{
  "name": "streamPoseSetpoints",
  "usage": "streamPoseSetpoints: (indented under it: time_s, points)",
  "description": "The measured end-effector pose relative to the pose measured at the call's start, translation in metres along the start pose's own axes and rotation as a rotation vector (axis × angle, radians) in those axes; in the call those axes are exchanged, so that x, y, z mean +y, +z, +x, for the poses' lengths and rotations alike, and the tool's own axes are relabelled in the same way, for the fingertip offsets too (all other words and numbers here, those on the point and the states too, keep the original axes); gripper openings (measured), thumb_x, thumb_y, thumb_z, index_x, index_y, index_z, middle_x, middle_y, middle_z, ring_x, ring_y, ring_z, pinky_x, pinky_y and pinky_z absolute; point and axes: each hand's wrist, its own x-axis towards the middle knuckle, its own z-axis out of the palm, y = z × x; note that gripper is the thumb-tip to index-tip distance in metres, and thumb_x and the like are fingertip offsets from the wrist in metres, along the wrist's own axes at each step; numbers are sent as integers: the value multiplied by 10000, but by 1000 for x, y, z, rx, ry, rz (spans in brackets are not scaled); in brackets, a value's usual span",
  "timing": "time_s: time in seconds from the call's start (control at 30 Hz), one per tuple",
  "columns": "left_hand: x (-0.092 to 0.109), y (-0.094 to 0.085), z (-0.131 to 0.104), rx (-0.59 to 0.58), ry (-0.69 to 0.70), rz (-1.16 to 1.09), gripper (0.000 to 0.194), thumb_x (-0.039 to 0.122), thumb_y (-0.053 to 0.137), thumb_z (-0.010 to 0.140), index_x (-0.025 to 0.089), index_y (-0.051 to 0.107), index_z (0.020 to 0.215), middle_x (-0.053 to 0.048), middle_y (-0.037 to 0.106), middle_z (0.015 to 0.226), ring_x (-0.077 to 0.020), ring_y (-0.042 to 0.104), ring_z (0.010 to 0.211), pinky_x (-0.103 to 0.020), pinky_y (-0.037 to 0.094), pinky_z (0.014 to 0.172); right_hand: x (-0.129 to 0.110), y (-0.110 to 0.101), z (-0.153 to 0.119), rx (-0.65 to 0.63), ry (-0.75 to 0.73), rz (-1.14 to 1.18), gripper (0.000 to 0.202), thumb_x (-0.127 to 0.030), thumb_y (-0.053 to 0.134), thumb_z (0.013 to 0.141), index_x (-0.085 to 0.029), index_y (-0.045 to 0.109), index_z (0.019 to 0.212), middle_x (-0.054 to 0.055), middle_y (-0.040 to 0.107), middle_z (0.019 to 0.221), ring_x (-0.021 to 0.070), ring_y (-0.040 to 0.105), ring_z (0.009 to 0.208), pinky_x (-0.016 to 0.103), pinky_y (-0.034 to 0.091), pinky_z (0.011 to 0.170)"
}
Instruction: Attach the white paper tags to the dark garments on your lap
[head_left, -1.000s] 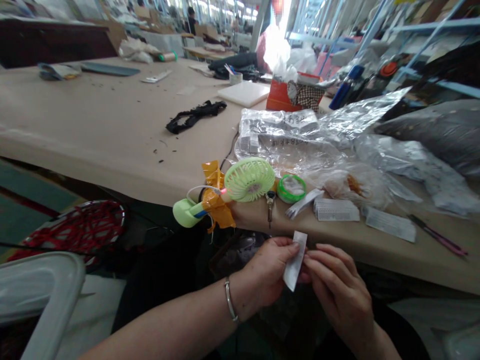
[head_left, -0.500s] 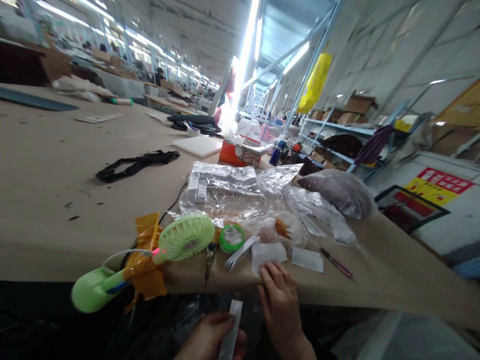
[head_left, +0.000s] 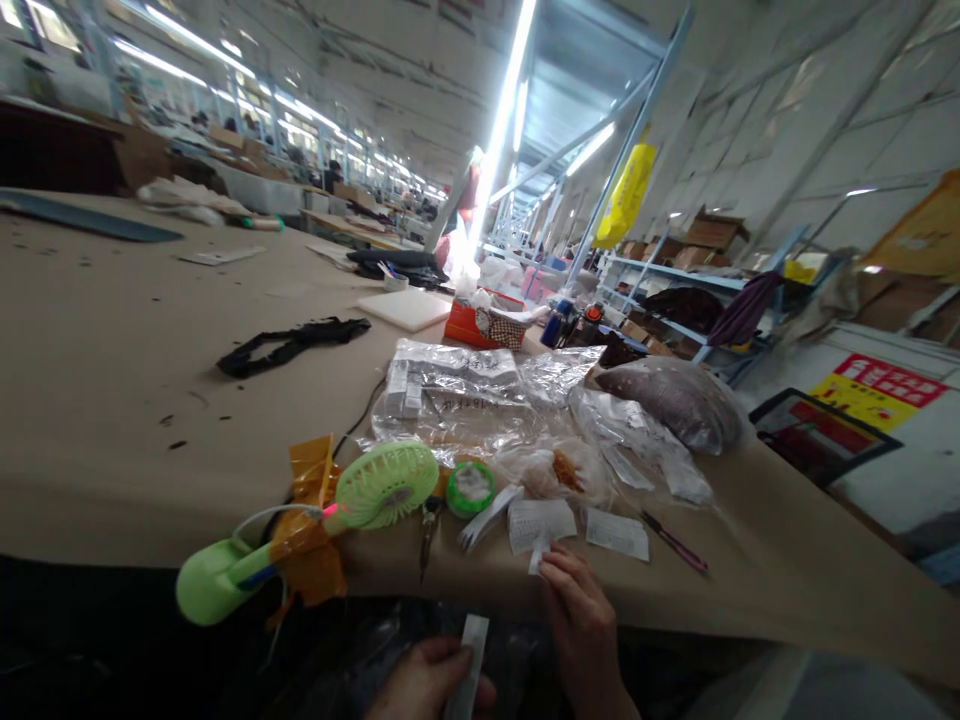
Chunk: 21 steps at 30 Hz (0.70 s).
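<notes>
Below the table edge, my left hand [head_left: 431, 680] is closed around a narrow white strip [head_left: 471, 655] that stands up between thumb and fingers. My right hand [head_left: 581, 605], at the table's front edge, pinches a small white label [head_left: 536, 560]. That label lies against the near edge of a white printed sheet [head_left: 551, 518]. A second white sheet [head_left: 617, 533] lies to its right, and a bunch of thin white strips [head_left: 489, 518] to its left. Beside those strips stands a round green container [head_left: 470, 488] with whitish contents.
A green handheld fan [head_left: 386, 485] is taped at the table edge on the left. Clear plastic bags [head_left: 465, 400] lie behind the sheets. Pink-handled scissors or snips [head_left: 675, 543] rest at the right. A black fabric loop [head_left: 292, 345] lies farther back on the brown tabletop [head_left: 112, 400].
My right hand has gone from lying with fingers on the printed sheet to pinching a small white label at its near edge. The left hand keeps its strip. The view has shifted slightly.
</notes>
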Motion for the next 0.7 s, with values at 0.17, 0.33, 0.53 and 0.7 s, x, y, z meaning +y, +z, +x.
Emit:
streamPoseSetpoints:
  time_s: [0.17, 0.33, 0.53, 0.7]
  points:
    - [16, 23, -33, 66, 37, 24, 253, 305, 679, 783, 119, 571, 917, -73, 669, 688, -149, 618, 533, -253, 486, 534, -24, -15, -7, -53, 24, 162, 164, -140, 569, 860, -220, 683, 947, 76, 722, 989, 224, 687, 998, 392, 568, 865]
    - [25, 33, -42, -64, 73, -108, 184, 212, 735, 675, 93, 646, 784, -28, 629, 654, -96, 554, 525, -208, 426, 521, -57, -19, -25, -272, -137, 370, 282, -80, 607, 823, -258, 670, 1031, 50, 715, 1020, 232, 639, 1097, 482, 502, 957]
    - [23, 30, -42, 12, 108, -194, 55, 126, 637, 683, 115, 597, 647, -7, 597, 583, -86, 541, 527, -196, 397, 546, -76, -21, -34, -363, -227, 350, 262, -55, 584, 834, -215, 664, 1027, 71, 718, 1018, 217, 622, 1120, 437, 502, 958]
    - [27, 28, -42, -31, 115, -184, 65, 137, 617, 686, 120, 578, 636, -10, 580, 561, -91, 511, 496, -206, 381, 519, -73, -20, -31, -405, -268, 341, 229, -57, 572, 849, -186, 668, 1012, 88, 712, 1044, 227, 604, 1149, 445, 489, 982]
